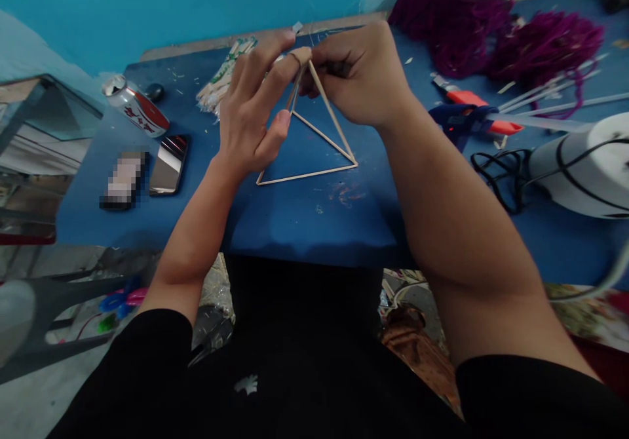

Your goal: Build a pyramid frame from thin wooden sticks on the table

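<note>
A pyramid frame of thin wooden sticks [328, 102] stands on the blue table, its base sticks flat on the surface and its peak between my hands. My left hand [253, 101] comes from the left with fingers spread; its index finger, wrapped near the tip in a tan band, touches the peak. The left thumb lies apart from that finger, close to the frame's left side. At the peak's right, the fingers of my right hand [361, 72] are curled closed against the sticks. Their tips are partly hidden. A small pale scrap [297, 27] shows by a left fingertip.
Left on the table are a drink can [140, 108], a black mouse [155, 92] and two phones [170, 167]. Bagged sticks [216, 88] lie behind my left hand. To the right are purple yarn [452, 19], a blue glue gun [455, 121], an orange cutter [472, 101] and a corded white object [580, 167].
</note>
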The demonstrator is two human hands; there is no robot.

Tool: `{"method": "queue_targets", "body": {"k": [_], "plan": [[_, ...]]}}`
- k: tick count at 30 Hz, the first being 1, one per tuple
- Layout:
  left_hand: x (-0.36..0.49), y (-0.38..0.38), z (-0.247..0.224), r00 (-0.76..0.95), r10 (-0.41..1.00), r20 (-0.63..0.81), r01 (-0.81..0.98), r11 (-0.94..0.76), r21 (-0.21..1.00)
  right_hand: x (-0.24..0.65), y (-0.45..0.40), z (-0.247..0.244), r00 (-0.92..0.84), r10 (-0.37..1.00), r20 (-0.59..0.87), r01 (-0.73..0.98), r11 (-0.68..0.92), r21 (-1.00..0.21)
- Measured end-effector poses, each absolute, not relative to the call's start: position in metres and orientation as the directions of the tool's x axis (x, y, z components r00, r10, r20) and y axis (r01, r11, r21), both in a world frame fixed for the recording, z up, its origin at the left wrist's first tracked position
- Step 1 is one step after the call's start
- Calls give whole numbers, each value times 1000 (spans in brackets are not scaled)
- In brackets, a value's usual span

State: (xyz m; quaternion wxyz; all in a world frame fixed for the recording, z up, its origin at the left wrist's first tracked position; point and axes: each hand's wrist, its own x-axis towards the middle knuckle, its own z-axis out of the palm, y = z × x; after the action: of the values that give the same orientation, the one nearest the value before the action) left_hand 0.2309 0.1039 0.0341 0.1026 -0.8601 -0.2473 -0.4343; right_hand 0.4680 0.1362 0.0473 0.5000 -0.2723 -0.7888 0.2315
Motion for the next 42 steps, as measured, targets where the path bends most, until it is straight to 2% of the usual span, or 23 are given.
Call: {"method": "queue_targets", "body": {"k": [4, 8, 10, 14, 16, 18, 23, 29, 32, 35, 38, 42], "plan": [[228, 107, 31, 516, 421, 746, 554, -828, 85, 469, 133, 50, -359, 710, 605, 295, 702, -649], [225, 119, 24, 521, 282, 805, 486, -874, -8, 469, 133, 50, -366, 698, 615, 265, 712, -650], [225, 123, 22, 512, 266, 817, 479, -877, -15, 469, 133, 50, -372, 698, 612, 261, 712, -652], [227, 118, 26, 537, 283, 795, 449, -893, 15, 470, 133, 50, -367, 709, 603, 235, 697, -677], [229, 113, 29, 527, 325, 785, 490, -871, 32, 470, 133, 51, -362, 721, 590, 247, 685, -686], [229, 111, 31, 516, 309, 799, 509, -861, 4, 470, 132, 51, -361, 728, 583, 254, 678, -690], [226, 120, 26, 540, 320, 779, 514, -858, -4, 469, 131, 52, -366, 711, 601, 189, 689, -700], [225, 124, 26, 540, 248, 805, 496, -866, -65, 468, 127, 57, -372, 723, 583, 160, 668, -726], [227, 121, 27, 533, 219, 817, 502, -859, -97, 467, 125, 57, -380, 712, 590, 77, 660, -747], [228, 117, 27, 528, 298, 795, 515, -857, -21, 466, 122, 55, -365, 692, 623, -31, 660, -751], [227, 114, 28, 528, 396, 751, 552, -832, 51, 465, 122, 52, -351, 651, 674, -21, 714, -700], [228, 113, 30, 532, 307, 789, 464, -885, 32, 467, 129, 51, -227, 621, 750, -9, 769, -639]]}}
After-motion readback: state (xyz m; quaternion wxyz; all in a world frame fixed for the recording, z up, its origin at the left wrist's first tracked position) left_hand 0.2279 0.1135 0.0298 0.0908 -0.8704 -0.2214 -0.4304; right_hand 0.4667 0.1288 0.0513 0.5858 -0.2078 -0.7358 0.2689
